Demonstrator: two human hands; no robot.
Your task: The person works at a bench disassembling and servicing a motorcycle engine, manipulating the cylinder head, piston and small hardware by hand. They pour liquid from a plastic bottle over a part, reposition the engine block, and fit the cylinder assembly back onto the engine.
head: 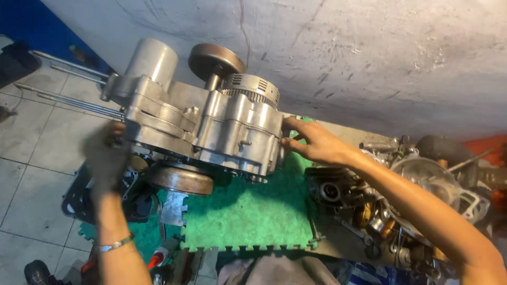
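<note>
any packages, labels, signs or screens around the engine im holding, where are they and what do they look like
No clear package, label, sign or screen shows.
Nearest candidate: blue and white striped material, bottom edge right of centre, below the pile of metal parts; too cut off to tell if it is a package.
The engine case, held between the left hand and right hand over the green foam mat, shows bare grey metal, no sticker visible.

Silver-grey engine case [206, 126]; green foam mat [248, 214]; pale grey floor tiles [31, 148].
</note>
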